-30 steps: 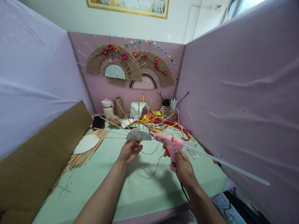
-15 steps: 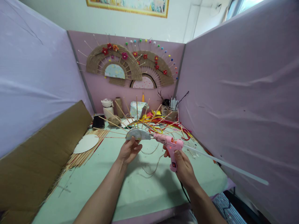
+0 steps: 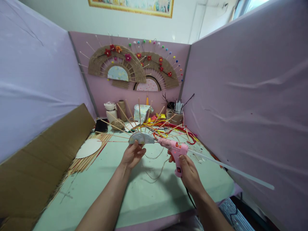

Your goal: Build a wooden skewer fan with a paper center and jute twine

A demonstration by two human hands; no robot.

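Note:
My left hand (image 3: 133,154) pinches the lower edge of a pale blue half-disc (image 3: 141,138), thumb on its near face. Thin wooden sticks (image 3: 139,112) fan out from the curved edge of the half-disc. In my right hand (image 3: 189,170) is a pink hot glue gun (image 3: 176,150), fingers wrapped round its handle. Its nozzle points left at the right end of the half-disc; whether it touches cannot be told. A long clear glue stick (image 3: 233,170) juts from the back of the gun. Below the hands, a loose length of twine (image 3: 156,178) lies on the green tabletop (image 3: 149,205).
Wooden sticks (image 3: 83,163) and a white oval (image 3: 89,148) lie at left beside a cardboard sheet (image 3: 48,160). Behind stand a white jar (image 3: 111,111), a twine spool (image 3: 122,110) and a pot of glue sticks (image 3: 177,118). Two finished fan pieces (image 3: 117,65) hang on the back panel.
The half-disc with its sticks has shifted very slightly left, its sticks leaning a little further left. The glue gun stays at its right end, and both grips are the same.

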